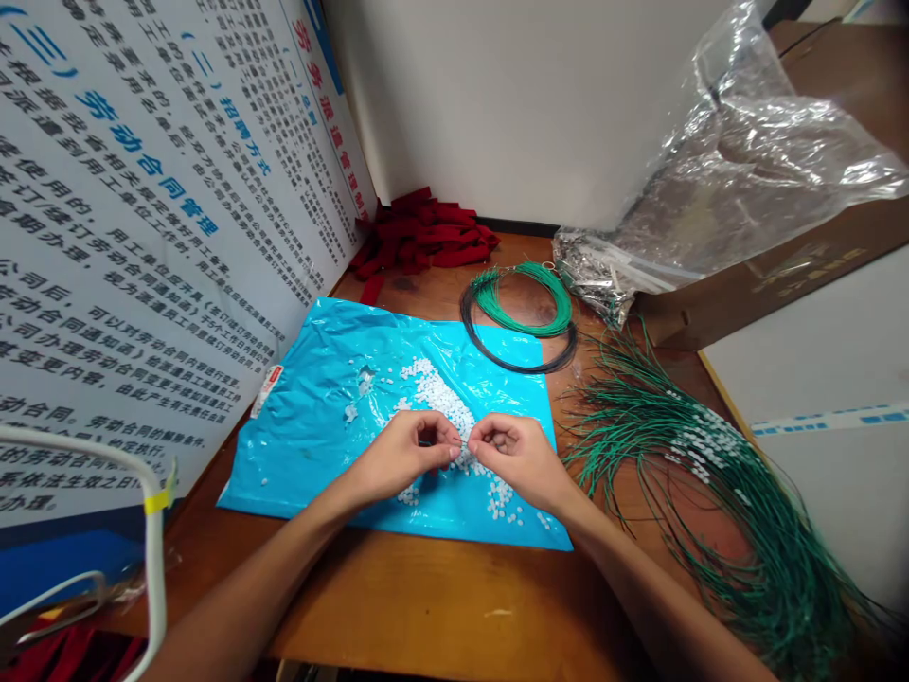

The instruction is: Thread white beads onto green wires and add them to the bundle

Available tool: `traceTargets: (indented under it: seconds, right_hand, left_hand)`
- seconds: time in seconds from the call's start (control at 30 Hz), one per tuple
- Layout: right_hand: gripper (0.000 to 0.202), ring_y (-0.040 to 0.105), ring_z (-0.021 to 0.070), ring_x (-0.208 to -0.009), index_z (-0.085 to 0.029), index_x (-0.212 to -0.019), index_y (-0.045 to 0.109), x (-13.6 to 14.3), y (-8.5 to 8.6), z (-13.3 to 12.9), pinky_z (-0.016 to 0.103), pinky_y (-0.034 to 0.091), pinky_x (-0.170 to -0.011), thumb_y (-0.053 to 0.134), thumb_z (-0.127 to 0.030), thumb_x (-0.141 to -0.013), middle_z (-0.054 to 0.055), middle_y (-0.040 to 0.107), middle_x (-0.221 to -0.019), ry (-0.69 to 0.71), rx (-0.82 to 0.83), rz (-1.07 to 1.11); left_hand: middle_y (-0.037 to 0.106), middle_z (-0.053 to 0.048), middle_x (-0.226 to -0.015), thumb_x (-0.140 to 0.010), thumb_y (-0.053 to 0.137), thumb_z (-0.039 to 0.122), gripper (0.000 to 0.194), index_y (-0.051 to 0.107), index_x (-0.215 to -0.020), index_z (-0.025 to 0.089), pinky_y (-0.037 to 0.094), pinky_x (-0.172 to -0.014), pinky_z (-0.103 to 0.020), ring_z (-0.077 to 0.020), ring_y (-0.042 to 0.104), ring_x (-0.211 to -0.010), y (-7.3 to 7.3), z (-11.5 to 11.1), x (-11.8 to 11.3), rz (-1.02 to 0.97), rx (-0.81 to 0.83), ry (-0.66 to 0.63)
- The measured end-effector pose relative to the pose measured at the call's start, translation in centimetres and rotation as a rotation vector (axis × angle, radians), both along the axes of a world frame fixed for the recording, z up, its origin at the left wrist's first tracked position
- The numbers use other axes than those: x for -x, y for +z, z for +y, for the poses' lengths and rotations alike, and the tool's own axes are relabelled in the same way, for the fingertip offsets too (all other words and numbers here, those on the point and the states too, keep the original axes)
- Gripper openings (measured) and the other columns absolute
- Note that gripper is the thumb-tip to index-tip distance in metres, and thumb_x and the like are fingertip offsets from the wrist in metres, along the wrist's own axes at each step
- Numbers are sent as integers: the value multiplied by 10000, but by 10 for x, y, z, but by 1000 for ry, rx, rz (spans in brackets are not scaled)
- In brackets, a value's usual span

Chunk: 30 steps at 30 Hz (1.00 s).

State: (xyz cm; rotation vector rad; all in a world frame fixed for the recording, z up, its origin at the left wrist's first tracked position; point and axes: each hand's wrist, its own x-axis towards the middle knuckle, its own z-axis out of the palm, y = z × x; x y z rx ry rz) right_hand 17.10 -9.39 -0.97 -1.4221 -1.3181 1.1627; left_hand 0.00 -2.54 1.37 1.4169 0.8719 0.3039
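Both hands meet over a blue plastic sheet [305, 417] scattered with small white beads [444, 398]. My left hand [412, 453] is pinched, thumb against forefinger, its tips at the right edge of the hand. Facing it, my right hand [522, 457] pinches too, its fingertips nearly touching the left ones. A tiny dark, thin piece shows between the two pinches, too small to identify. White beads lie below and around both hands.
Coiled green wire [546, 301] and a dark wire loop [497, 360] rest behind. Beaded green strands [774, 530] lie right. Red strips [426, 232], a clear plastic bag [753, 161] and a cardboard box [781, 294] stand farther back. A white tube [154, 559] is at left.
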Motion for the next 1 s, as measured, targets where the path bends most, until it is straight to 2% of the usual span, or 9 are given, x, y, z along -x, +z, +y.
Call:
traceTargets:
  seconds: [0.33, 0.47, 0.6, 0.7, 0.83, 0.9, 1.0]
  right_hand:
    - [75, 494, 91, -544, -139, -735, 624, 1, 0, -2, 195, 371, -490, 562, -158, -771, 3, 604, -648, 14, 9, -39]
    - [89, 445, 78, -517, -140, -726, 633, 1, 1, -2, 191, 331, -471, 554, -138, -766, -10, 577, -613, 45, -30, -133]
    - [93, 431, 78, -525, -146, -706, 635, -1, 3, -3, 194, 322, -489, 562, -117, -756, -25, 546, -583, 105, -117, -275]
    - [101, 455, 82, -548, -149, -713, 634, -1, 3, -4, 200, 344, -521, 556, -111, -765, -20, 565, -613, 164, -156, -335]
    - [110, 474, 88, -573, -149, -729, 633, -1, 4, -4, 204, 359, -544, 545, -112, -783, -11, 585, -646, 209, -172, -362]
    - [109, 466, 88, -569, -150, -736, 632, -1, 4, -4, 204, 356, -539, 543, -114, -787, -13, 578, -644, 213, -166, -363]
    - [101, 454, 88, -558, -154, -743, 631, -3, 5, -5, 201, 347, -520, 547, -119, -787, -16, 563, -633, 206, -148, -354]
  left_hand:
    - [576, 0, -609, -737, 612, 225, 113, 621, -716, 114, 402, -532, -219, -107, 511, -547, 4, -2, -3, 17, -58, 25]
    - [643, -30, -668, -711, 609, 199, 90, 651, -709, 118, 408, -553, -224, -130, 547, -597, 1, -3, -1, 128, -205, 3]
    - [678, -38, -678, -719, 574, 164, 112, 681, -709, 129, 400, -582, -231, -147, 575, -628, 1, -5, 0, 238, -382, -81]
    - [683, -38, -665, -727, 564, 151, 124, 682, -697, 133, 385, -577, -236, -148, 577, -607, 3, -7, 0, 293, -442, -123]
    - [702, -55, -724, -740, 555, 140, 133, 684, -707, 139, 399, -643, -257, -172, 607, -684, 4, -8, 2, 307, -513, -160]
    - [697, -51, -729, -746, 554, 144, 130, 680, -713, 141, 402, -643, -255, -170, 602, -688, 4, -7, 3, 286, -502, -158]
    - [660, -30, -680, -744, 571, 164, 102, 667, -724, 137, 398, -588, -234, -146, 569, -628, 5, -5, 5, 221, -363, -145]
